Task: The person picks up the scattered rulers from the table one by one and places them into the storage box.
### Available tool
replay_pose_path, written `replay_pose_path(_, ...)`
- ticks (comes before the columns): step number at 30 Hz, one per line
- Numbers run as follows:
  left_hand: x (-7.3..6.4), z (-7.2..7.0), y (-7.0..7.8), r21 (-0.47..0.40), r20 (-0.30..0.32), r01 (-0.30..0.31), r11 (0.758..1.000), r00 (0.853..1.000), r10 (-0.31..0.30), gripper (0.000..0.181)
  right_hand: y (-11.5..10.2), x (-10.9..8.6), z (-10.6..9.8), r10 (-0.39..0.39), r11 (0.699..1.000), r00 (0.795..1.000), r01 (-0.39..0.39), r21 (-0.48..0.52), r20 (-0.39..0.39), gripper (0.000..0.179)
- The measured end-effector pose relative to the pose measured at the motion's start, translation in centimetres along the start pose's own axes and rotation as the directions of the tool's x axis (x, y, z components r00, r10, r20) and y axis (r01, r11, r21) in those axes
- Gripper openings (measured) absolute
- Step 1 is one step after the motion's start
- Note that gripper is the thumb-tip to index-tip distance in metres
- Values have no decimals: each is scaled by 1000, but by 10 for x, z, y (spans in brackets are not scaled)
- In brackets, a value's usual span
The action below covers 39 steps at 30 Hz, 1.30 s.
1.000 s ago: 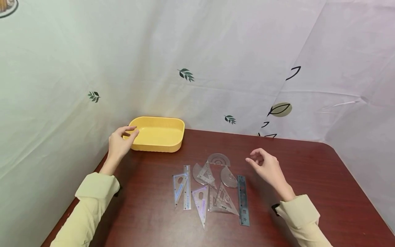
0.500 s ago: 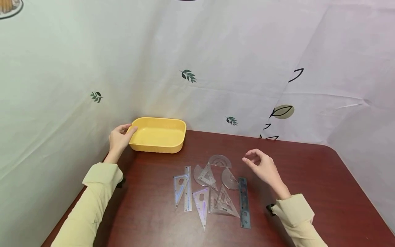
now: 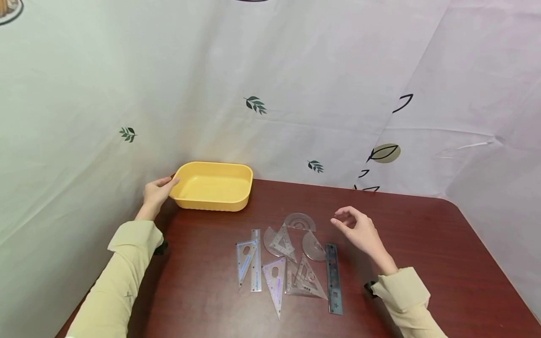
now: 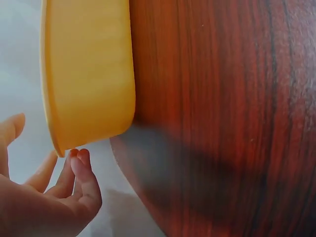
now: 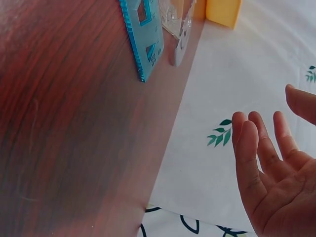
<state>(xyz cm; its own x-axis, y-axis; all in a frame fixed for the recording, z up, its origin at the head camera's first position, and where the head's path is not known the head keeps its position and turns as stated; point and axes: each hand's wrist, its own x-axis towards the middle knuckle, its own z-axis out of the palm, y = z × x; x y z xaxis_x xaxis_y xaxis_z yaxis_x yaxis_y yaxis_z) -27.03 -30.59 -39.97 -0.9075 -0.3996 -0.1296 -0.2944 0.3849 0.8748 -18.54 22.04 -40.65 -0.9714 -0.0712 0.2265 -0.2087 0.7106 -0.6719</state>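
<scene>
My left hand is at the left end of a yellow plastic tray. In the left wrist view the fingertips lie right by the tray's end wall, while the thumb stands apart from the rim. To the right, my right hand hovers over the table with loosely bent fingers and nothing in them. Nearest to it are a dark teal ruler and a clear protractor. A clear ruler, a blue-marked set square and a purple-marked set square lie left of these.
Another protractor and several clear set squares lie overlapping mid-table. The tray sits at the back left of the dark red wooden table. White cloth with leaf prints hangs behind and along both sides.
My left hand came down to the tray's left rim, then drew slightly left. The right hand shifted a little left. The drawing tools have stayed in place.
</scene>
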Motion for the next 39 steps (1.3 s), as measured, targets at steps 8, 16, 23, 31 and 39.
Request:
replay_pose_path(8, 3, -1, -9, -104, 39, 2, 995, 999, 2, 57, 1, -2, 3, -7, 1000, 1000, 7, 12, 0, 23)
replay_pose_path(16, 7, -2, -11, -126, 60, 22, 992, 998, -15, 50, 5, -2, 3, -5, 1000, 1000, 5, 8, 8, 24)
replay_pose_path(23, 5, -5, -15, -131, 137, 78, 988, 989, -60, 60, 8, -4, 4, 1, 999, 1000, -1, 35, 25, 24)
replay_pose_path(31, 1, -8, -19, -144, 248, 92, 985, 967, -54, 67, 14, -8, 3, 7, 998, 999, -9, 61, 42, 26)
replay_pose_path(39, -3, -6, -20, -270, 327, 133, 954, 944, -39, 68, 15, -15, 2, 12, 997, 999, -16, 79, 52, 25)
